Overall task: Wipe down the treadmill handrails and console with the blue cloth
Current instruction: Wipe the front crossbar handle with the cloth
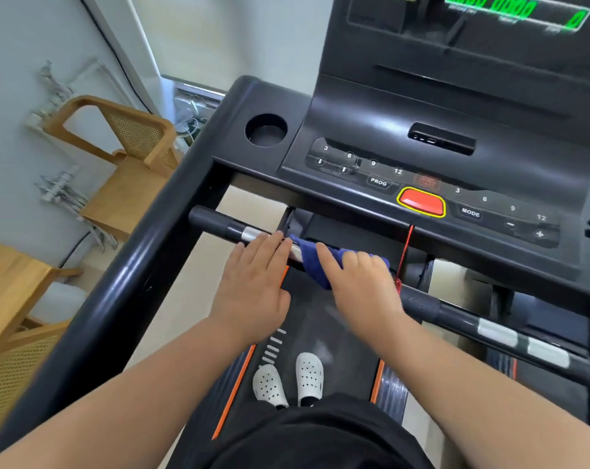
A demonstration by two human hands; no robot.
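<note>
White clogs (270, 384), probably black shorts (320, 434)

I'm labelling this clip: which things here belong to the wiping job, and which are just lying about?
Job: cloth, handrail, console, left hand, right hand.
Lying about: chair, desk, wall cables.

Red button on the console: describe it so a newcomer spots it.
Start at the black treadmill console, under its green display. On the front button strip, between PROG and MODE, sits the red button. Unlike the black keys beside it, it is ringed in yellow, with a red cord hanging below.
</note>
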